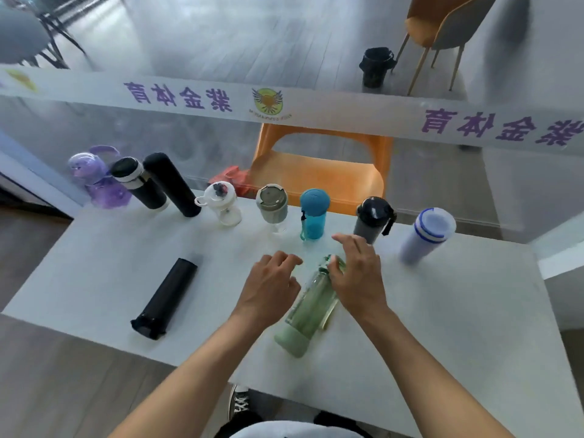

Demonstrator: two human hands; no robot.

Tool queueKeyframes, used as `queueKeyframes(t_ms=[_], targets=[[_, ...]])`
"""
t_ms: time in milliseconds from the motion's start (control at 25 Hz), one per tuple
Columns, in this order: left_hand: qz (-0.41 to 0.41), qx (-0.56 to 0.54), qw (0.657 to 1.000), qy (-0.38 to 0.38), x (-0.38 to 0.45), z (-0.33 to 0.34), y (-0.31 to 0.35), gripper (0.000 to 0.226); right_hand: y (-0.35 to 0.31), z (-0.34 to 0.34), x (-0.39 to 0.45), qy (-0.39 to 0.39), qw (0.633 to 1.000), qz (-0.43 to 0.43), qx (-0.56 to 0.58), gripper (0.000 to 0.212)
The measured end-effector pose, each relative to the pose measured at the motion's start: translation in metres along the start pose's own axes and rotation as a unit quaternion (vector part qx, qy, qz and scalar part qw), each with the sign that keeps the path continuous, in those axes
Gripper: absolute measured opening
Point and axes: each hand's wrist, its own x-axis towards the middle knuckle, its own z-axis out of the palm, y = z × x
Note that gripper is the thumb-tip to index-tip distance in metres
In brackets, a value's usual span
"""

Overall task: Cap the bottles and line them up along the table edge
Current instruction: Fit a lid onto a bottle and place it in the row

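A clear glass bottle with a pale green base lies on its side on the white table, neck pointing away from me. My right hand rests over its neck end with fingers curled on it. Just left of the bottle, my left hand hovers with fingers spread and holds nothing. A black flask lies on its side at the left. Several capped bottles stand along the far edge: purple, two black, clear white, grey-green, blue, dark grey, white-blue.
An orange chair stands just beyond the table's far edge. A white banner with purple characters stretches across behind it. A black bin and another chair stand farther back. My shoe shows below the near edge.
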Motion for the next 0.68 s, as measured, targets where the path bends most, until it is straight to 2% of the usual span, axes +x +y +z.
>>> queueKeyframes(t_ms=[360,520,680], targets=[[-0.098,0.03,0.995,0.009,-0.094,-0.046,-0.21,0.04,-0.167,0.142,-0.052,-0.078,0.996,-0.045,-0.017,0.044],[-0.172,-0.014,0.984,-0.04,-0.126,-0.045,-0.28,0.058,-0.208,0.191,-0.078,-0.128,0.99,-0.057,-0.025,0.042],[-0.219,-0.04,0.968,-0.117,-0.142,-0.031,-0.323,0.077,-0.222,0.225,-0.097,-0.223,0.97,-0.07,-0.057,0.05]])
